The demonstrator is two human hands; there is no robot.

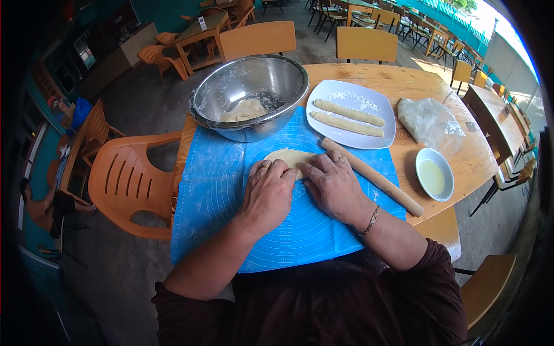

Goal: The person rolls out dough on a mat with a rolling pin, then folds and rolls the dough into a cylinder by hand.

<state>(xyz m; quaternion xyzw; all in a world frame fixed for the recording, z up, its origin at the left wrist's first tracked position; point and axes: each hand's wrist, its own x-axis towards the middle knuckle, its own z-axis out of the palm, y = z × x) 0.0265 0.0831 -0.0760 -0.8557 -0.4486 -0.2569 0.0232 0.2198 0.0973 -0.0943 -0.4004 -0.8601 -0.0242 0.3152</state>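
Note:
A flat piece of pale dough (290,155) lies on the blue silicone mat (210,196). My left hand (268,187) and my right hand (334,183) meet at its near edge, fingers curled down and gripping it. The fingers cover the dough's near side. A wooden rolling pin (372,177) rests slantwise just right of my right hand. Behind my left hand stands a steel mixing bowl (248,134) with a lump of dough (244,110) inside. Two long dough rolls (348,118) lie on a floured white plate (330,91).
On the wooden table (369,70), a clear plastic bag (428,122) and a small bowl of yellowish liquid (434,175) sit at the right. An orange chair (130,184) stands against the left side. Other tables and chairs fill the background. Another person's leg shows far left.

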